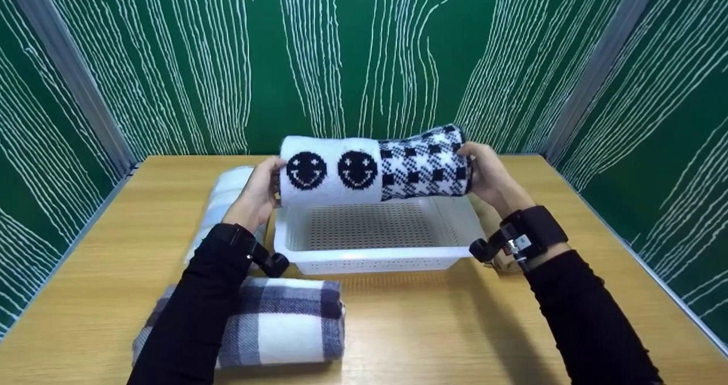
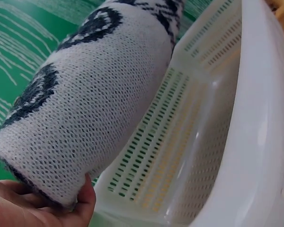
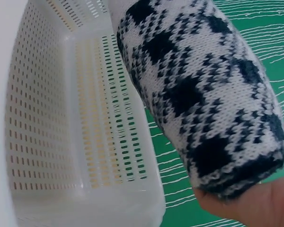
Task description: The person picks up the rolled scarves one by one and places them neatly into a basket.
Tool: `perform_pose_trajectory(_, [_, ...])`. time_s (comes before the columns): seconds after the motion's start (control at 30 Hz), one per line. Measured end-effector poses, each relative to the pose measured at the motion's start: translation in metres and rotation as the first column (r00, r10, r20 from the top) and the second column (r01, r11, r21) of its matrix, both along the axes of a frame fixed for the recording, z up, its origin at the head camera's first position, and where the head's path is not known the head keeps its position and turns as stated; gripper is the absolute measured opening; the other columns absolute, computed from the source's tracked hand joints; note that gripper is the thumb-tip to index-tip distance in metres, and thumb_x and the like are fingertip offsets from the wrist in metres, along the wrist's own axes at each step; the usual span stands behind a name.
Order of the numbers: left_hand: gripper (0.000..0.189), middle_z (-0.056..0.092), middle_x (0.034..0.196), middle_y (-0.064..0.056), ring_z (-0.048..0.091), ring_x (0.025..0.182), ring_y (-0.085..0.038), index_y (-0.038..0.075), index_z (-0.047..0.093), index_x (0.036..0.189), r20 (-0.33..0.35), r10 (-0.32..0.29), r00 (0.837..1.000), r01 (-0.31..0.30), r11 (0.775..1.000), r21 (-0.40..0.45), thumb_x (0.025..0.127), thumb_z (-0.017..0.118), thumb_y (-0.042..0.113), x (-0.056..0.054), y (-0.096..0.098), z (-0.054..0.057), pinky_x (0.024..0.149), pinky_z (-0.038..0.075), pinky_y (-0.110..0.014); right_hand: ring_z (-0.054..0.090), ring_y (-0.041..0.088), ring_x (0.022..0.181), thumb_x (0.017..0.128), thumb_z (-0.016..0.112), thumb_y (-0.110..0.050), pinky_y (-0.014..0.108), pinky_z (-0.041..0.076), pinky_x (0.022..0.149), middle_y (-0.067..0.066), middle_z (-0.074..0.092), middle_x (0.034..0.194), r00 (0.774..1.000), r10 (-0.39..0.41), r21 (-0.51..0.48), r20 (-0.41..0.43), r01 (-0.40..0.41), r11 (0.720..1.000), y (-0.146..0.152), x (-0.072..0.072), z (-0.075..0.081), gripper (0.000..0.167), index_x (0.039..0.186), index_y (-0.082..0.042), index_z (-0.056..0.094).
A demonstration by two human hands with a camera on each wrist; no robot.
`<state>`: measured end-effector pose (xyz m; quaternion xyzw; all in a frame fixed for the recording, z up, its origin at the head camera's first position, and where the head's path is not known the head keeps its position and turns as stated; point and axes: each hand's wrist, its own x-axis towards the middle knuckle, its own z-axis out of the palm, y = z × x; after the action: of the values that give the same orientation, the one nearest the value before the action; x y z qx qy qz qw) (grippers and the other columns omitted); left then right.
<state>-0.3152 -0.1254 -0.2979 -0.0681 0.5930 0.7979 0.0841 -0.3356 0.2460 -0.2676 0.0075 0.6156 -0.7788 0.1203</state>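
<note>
A rolled knit scarf (image 1: 333, 189) is held up level between both hands, above the far side of a white perforated plastic basket (image 1: 375, 253). Its left half is white with two black smiley faces; the right half is black-and-white houndstooth. The left hand (image 1: 259, 194) grips the white end, its fingers curled round the edge in the left wrist view. At the patterned end (image 3: 217, 94), the right hand (image 1: 489, 174) holds on with the thumb in front. The basket's perforated floor shows below the roll.
A rolled plaid blanket (image 1: 290, 322) lies at the front left, partly under the left sleeve. Left of the basket is a pale blue-and-white folded cloth (image 1: 224, 194). A brownish rolled item (image 1: 506, 263) sits at its right, mostly behind the right wrist. Green walls enclose the wooden table (image 1: 409, 328).
</note>
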Motion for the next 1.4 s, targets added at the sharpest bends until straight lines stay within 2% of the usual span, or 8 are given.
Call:
perform_pose_trajectory(0.13, [0.018, 0.056, 0.076, 0.002, 0.052, 0.076, -0.013, 0.011, 0.052, 0.089, 0.024, 0.018, 1.0, -0.016, 0.999, -0.047, 0.098, 0.044, 0.024, -0.004, -0.004, -0.006, 0.073, 0.042, -0.029, 0.051, 0.022, 0.107, 0.092, 0.044, -0.007, 0.036, 0.041, 0.099, 0.01, 0.046, 0.121, 0.999, -0.046, 0.019, 0.025, 0.045, 0.999, -0.002, -0.004, -0.006, 0.049, 0.139, 0.0, 0.032])
perform_pose_trajectory(0.3, [0.014, 0.058, 0.09, -0.001, 0.054, 0.088, -0.016, 0.009, 0.052, 0.103, 0.04, 0.009, 0.999, -0.006, 0.997, -0.071, 0.1, 0.046, 0.02, -0.009, -0.005, -0.008, 0.079, 0.044, -0.031, 0.052, 0.018, 0.102, 0.094, 0.047, 0.0, 0.03, 0.047, 0.09, 0.005, 0.05, 0.115, 0.993, -0.111, -0.037, 0.028, 0.112, 0.993, -0.001, -0.01, -0.011, 0.028, 0.121, -0.005, 0.049])
perform_pose_trajectory(0.53, [0.036, 0.052, 0.109, -0.006, 0.05, 0.098, -0.018, 0.001, 0.04, 0.133, 0.044, -0.025, 0.999, 0.032, 0.988, -0.154, 0.102, 0.042, 0.018, -0.016, 0.0, -0.004, 0.085, 0.043, -0.033, 0.055, 0.017, 0.097, 0.089, 0.058, 0.003, 0.027, 0.049, 0.086, 0.006, 0.051, 0.111, 0.988, -0.154, -0.058, -0.006, 0.154, 0.986, 0.002, -0.018, -0.019, 0.029, 0.115, -0.005, 0.051])
perform_pose_trajectory(0.73, [0.027, 0.05, 0.104, -0.005, 0.05, 0.091, -0.016, 0.001, 0.043, 0.125, 0.046, -0.071, 0.996, 0.079, 0.971, -0.225, 0.102, 0.038, 0.015, -0.021, 0.0, -0.001, 0.081, 0.044, -0.033, 0.048, 0.021, 0.114, 0.094, 0.049, -0.001, 0.033, 0.04, 0.102, 0.014, 0.039, 0.138, 0.993, -0.12, 0.096, 0.01, 0.119, 0.988, 0.003, -0.024, -0.023, 0.06, 0.148, -0.001, 0.021])
perform_pose_trajectory(0.9, [0.011, 0.043, 0.097, -0.005, 0.046, 0.086, -0.017, 0.004, 0.045, 0.093, 0.031, -0.103, 0.994, 0.107, 0.946, -0.304, 0.098, 0.036, 0.008, -0.023, 0.003, 0.001, 0.078, 0.046, -0.035, 0.047, 0.019, 0.111, 0.097, 0.042, 0.0, 0.033, 0.036, 0.105, 0.011, 0.039, 0.135, 0.991, -0.113, 0.147, 0.071, 0.102, 0.984, 0.003, -0.027, -0.021, 0.06, 0.151, -0.002, 0.014])
perform_pose_trajectory(1.03, [0.021, 0.036, 0.085, -0.004, 0.043, 0.08, -0.018, 0.009, 0.029, 0.074, 0.021, -0.118, 0.993, 0.118, 0.93, -0.348, 0.093, 0.034, 0.003, -0.025, 0.006, 0.003, 0.075, 0.045, -0.037, 0.046, 0.019, 0.11, 0.097, 0.041, 0.001, 0.034, 0.036, 0.106, 0.009, 0.04, 0.13, 0.988, -0.118, 0.132, 0.098, 0.104, 0.986, 0.003, -0.029, -0.022, 0.059, 0.15, -0.002, 0.015])
perform_pose_trajectory(1.2, [0.014, 0.042, 0.091, -0.005, 0.048, 0.08, -0.016, 0.003, 0.042, 0.089, 0.029, -0.147, 0.989, 0.147, 0.916, -0.373, 0.098, 0.031, 0.001, -0.028, 0.007, 0.003, 0.076, 0.047, -0.036, 0.05, 0.02, 0.103, 0.096, 0.043, 0.003, 0.036, 0.035, 0.106, 0.01, 0.046, 0.123, 0.989, -0.101, 0.091, 0.11, 0.091, 0.992, 0.002, -0.032, -0.027, 0.056, 0.148, 0.0, 0.022])
perform_pose_trajectory(1.4, [0.022, 0.041, 0.088, -0.005, 0.047, 0.07, -0.013, -0.004, 0.044, 0.114, 0.05, -0.153, 0.987, 0.159, 0.886, -0.434, 0.098, 0.03, -0.002, -0.03, 0.011, 0.004, 0.063, 0.046, -0.025, 0.056, 0.017, 0.091, 0.095, 0.048, 0.005, 0.027, 0.051, 0.085, 0.007, 0.054, 0.104, 0.983, -0.113, 0.015, 0.146, 0.112, 0.994, -0.001, -0.033, -0.033, 0.057, 0.147, 0.003, 0.025])
